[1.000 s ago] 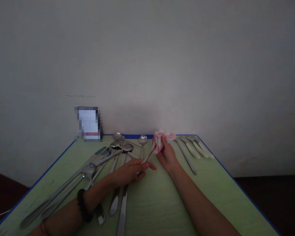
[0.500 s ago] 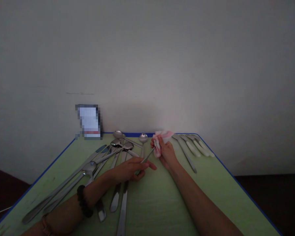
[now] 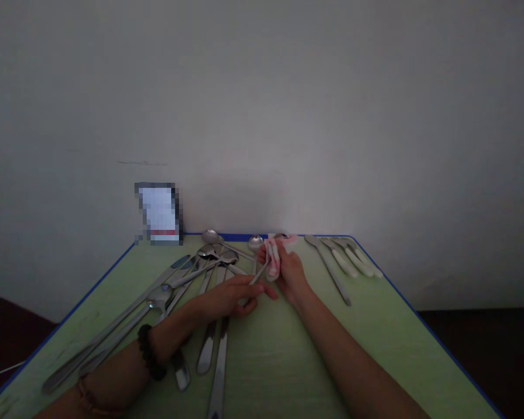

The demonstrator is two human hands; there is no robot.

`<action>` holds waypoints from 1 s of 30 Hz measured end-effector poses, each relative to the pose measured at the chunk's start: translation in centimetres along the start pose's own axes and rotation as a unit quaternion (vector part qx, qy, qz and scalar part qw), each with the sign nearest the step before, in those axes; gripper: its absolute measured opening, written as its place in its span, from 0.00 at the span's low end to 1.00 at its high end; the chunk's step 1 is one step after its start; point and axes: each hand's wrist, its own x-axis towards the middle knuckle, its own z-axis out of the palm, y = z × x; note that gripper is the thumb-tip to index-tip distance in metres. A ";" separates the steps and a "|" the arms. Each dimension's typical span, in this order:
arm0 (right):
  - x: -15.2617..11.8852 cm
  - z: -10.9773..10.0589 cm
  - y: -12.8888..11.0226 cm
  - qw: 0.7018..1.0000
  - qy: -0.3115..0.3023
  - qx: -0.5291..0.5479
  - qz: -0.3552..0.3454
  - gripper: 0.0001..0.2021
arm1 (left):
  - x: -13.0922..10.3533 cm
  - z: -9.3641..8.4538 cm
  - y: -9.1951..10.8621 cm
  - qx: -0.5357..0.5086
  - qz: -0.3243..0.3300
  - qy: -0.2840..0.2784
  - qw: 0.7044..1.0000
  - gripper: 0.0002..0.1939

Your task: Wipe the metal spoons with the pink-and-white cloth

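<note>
My left hand (image 3: 236, 295) is closed on the thin metal handle of a spoon (image 3: 259, 273), index finger stretched along below it. My right hand (image 3: 287, 265) grips a pink-and-white cloth (image 3: 272, 259) folded around the same handle. Just past the cloth a rounded metal bowl shows in part, apparently this spoon's head; the stretch between is covered. A small round ladle-like spoon (image 3: 256, 242) lies behind the hands, close to the left of the cloth. Under and beside my left forearm spreads a loose pile of steel spoons (image 3: 159, 297) and long-handled cutlery.
To the right lie a flat-ended metal utensil (image 3: 329, 273) and several forks with white handles (image 3: 343, 265). A pixelated device with a lit screen (image 3: 159, 212) leans on the wall at back left. The green table (image 3: 279, 361) has a blue edge and meets the wall.
My right hand and the cloth have slid a little left along the handle, toward my left hand. The metal bowl beyond the cloth has come into view. My left hand stays nearly still.
</note>
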 end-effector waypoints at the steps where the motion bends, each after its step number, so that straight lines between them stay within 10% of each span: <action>1: 0.2 -0.4 -0.1 0.999 -0.009 -0.014 -0.028 0.14 | 0.0 -0.1 0.0 -0.014 -0.005 -0.013 1.000 0.19; 6: 0.5 -1.1 -0.3 0.988 0.010 -0.101 -0.113 0.21 | -0.3 -0.2 0.3 -0.042 -0.022 -0.049 0.998 0.21; 14: -1.7 2.5 0.3 0.995 0.043 -0.088 0.012 0.23 | 0.1 0.3 0.0 -0.026 -0.001 0.033 0.999 0.21; 30: -1.6 2.3 -0.8 0.978 0.016 -0.171 -0.116 0.26 | 0.3 1.8 -0.3 0.078 0.066 0.141 0.985 0.22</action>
